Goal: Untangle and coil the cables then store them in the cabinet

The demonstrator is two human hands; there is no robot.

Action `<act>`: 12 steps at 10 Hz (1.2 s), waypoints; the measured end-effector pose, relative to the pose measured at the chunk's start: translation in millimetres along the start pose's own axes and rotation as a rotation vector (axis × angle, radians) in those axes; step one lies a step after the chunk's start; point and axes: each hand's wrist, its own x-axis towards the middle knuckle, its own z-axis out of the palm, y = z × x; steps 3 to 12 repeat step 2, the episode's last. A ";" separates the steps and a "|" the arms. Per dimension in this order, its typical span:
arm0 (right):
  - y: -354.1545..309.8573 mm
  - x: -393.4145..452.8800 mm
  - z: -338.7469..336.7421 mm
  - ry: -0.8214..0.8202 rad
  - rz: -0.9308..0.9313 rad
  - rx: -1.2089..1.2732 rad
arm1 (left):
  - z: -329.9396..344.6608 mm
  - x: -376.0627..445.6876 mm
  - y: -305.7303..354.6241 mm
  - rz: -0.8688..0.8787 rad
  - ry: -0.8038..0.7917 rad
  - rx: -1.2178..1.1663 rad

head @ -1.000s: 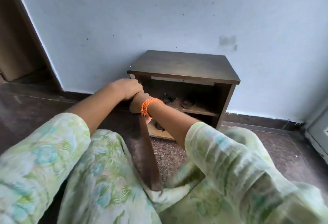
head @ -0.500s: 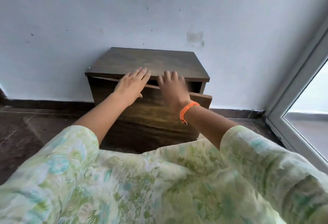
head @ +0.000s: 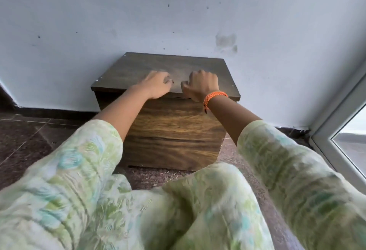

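A small dark wooden cabinet [head: 174,131] stands against the pale wall, its front door closed flush. No cables are in view; the closed door hides the inside. My left hand [head: 156,86] sits over the front edge of the cabinet top with its fingers curled and holds nothing. Beside it, my right hand [head: 202,85], with an orange band on the wrist, is over the same edge with curled fingers, also holding nothing. A narrow gap separates the two hands.
Dark speckled floor tiles [head: 29,143] spread out on both sides of the cabinet. A white-framed glass door [head: 336,131] stands at the right. My knees in green floral cloth [head: 118,210] fill the foreground close to the cabinet front.
The cabinet door swung from wide open to fully closed. My hands moved from the door up to the front edge of the top, and their fingers curled.
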 end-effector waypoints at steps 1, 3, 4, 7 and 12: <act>11.3 45.0 -1.0 -0.027 0.119 0.136 | -10.8 38.4 -2.8 0.014 0.039 -0.042; 21.5 116.4 24.4 -0.059 0.107 0.108 | -7.4 106.6 -15.1 0.086 0.034 -0.008; 21.5 116.4 24.4 -0.059 0.107 0.108 | -7.4 106.6 -15.1 0.086 0.034 -0.008; 21.5 116.4 24.4 -0.059 0.107 0.108 | -7.4 106.6 -15.1 0.086 0.034 -0.008; 21.5 116.4 24.4 -0.059 0.107 0.108 | -7.4 106.6 -15.1 0.086 0.034 -0.008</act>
